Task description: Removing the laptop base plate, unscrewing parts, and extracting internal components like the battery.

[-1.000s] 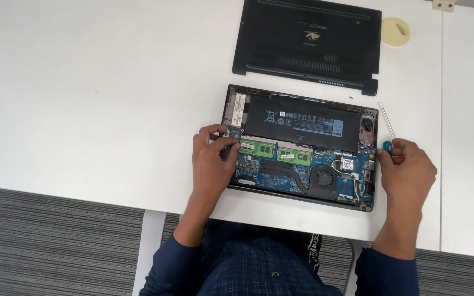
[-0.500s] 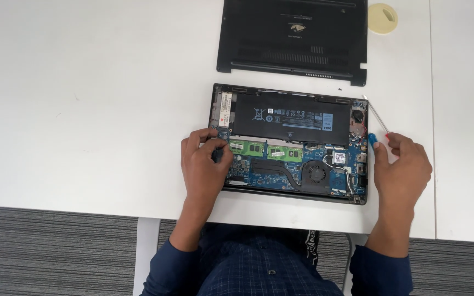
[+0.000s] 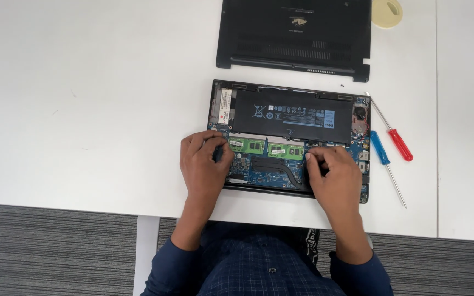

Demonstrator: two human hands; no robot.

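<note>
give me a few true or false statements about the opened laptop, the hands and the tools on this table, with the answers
1. Both hands rest on the opened laptop: left hand, right hand. True.
2. The right hand holds the blue-handled screwdriver. False: it lies on the table beside the red-handled screwdriver, right of the laptop.
3. The removed bottom cover lies on the table beyond the laptop. True.
4. The roll of tape sits on the laptop's battery. False: it lies on the table at the far right, beside the cover.
5. Two green memory modules lie between the hands. True.
</note>
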